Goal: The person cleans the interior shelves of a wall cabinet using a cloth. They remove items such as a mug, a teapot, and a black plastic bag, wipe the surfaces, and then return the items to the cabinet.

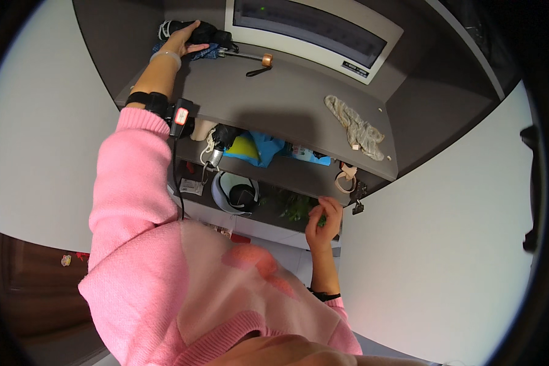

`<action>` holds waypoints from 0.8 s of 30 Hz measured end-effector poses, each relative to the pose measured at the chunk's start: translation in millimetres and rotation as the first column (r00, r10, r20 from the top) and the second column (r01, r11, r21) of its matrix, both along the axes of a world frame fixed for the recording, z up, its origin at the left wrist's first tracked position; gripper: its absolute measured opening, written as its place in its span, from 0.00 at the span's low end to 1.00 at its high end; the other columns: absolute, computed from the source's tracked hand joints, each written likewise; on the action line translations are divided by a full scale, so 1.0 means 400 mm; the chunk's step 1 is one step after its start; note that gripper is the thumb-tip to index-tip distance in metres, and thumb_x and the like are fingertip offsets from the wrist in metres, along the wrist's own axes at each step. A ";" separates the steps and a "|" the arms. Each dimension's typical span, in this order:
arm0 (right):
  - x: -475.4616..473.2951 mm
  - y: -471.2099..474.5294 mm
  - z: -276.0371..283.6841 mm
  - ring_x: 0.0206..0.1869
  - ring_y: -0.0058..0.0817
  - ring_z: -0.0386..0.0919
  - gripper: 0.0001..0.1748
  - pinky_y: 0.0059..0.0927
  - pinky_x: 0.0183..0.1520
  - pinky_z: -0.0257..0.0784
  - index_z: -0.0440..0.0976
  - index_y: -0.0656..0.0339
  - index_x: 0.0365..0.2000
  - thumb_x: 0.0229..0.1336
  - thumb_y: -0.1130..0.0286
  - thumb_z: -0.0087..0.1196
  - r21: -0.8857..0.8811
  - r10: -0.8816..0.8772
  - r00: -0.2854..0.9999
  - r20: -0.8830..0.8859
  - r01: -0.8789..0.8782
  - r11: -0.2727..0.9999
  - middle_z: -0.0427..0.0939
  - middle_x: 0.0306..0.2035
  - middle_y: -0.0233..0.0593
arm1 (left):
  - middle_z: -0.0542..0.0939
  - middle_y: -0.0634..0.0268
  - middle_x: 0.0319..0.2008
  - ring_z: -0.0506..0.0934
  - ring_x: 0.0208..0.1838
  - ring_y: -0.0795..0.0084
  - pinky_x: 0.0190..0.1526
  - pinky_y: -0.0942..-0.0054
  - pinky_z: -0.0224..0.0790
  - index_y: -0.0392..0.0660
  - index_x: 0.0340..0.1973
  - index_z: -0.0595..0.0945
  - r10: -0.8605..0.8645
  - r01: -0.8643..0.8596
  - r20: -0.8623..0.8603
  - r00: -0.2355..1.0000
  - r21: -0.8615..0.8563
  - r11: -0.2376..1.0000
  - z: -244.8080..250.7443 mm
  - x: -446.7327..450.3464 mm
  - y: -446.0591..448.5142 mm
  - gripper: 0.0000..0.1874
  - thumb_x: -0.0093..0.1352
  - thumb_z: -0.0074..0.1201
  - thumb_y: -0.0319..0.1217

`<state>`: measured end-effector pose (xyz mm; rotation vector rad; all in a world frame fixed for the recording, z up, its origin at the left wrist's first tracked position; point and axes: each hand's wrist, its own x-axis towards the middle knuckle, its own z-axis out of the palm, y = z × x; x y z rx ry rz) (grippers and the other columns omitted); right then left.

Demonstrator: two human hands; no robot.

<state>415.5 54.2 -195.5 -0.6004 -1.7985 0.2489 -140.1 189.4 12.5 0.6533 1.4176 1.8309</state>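
My left hand [183,42] reaches to the upper left of a grey cabinet shelf [256,98], its fingers apart against a black folded umbrella [206,33]. Beside it lies a blue plaid folding umbrella [207,51], its metal shaft and copper-coloured handle end [267,60] pointing right, with a black wrist strap. Whether my left hand grips the black umbrella cannot be told. My right hand [325,222] hangs in front of the lower shelves, fingers loosely bent, with nothing seen in it. A crumpled patterned grey cloth [354,128] lies at the right of the upper shelf.
A white-framed panel [366,55] is set in the cabinet's back. Lower shelves hold a blue and yellow bag [256,148], a white round container [217,192] with a black item, and green leaves [299,206]. Open white doors [439,256] flank both sides; black clips [358,207] hang at right.
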 end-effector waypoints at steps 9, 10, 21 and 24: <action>-0.030 0.026 -0.005 0.35 0.43 0.82 0.17 0.36 0.35 0.78 0.77 0.57 0.46 0.56 0.83 0.55 0.024 -0.024 0.984 0.174 0.020 1.000 0.79 0.47 0.45 | 0.71 0.45 0.66 0.84 0.49 0.47 0.46 0.66 0.88 0.30 0.70 0.61 0.057 -0.075 0.083 0.995 0.221 0.972 -0.083 -0.060 0.111 0.31 0.77 0.54 0.30; -0.023 0.039 -0.011 0.35 0.43 0.82 0.17 0.36 0.35 0.78 0.77 0.57 0.46 0.56 0.82 0.55 -0.021 -0.018 0.979 0.203 0.023 1.000 0.79 0.47 0.45 | 0.74 0.48 0.62 0.85 0.48 0.52 0.47 0.67 0.87 0.35 0.70 0.64 0.102 -0.122 0.124 0.987 0.165 0.979 -0.062 -0.046 0.120 0.28 0.78 0.53 0.32; 0.005 0.434 -0.072 0.60 0.56 0.72 0.30 0.47 0.62 0.69 0.69 0.62 0.60 0.57 0.70 0.63 0.101 -0.481 0.720 0.500 0.503 0.858 0.73 0.58 0.58 | 0.82 0.54 0.32 0.84 0.25 0.61 0.20 0.66 0.75 0.39 0.59 0.73 0.307 -0.278 -0.420 0.854 0.130 0.952 0.017 0.012 -0.107 0.25 0.77 0.54 0.46; 0.028 0.574 -0.121 0.61 0.58 0.71 0.34 0.50 0.64 0.67 0.70 0.62 0.61 0.55 0.65 0.66 0.161 -0.526 0.572 0.629 0.567 0.808 0.74 0.59 0.58 | 0.83 0.58 0.30 0.85 0.30 0.61 0.27 0.64 0.80 0.36 0.57 0.74 0.280 -0.081 -0.557 0.782 0.354 0.932 -0.003 0.203 -0.216 0.21 0.78 0.52 0.39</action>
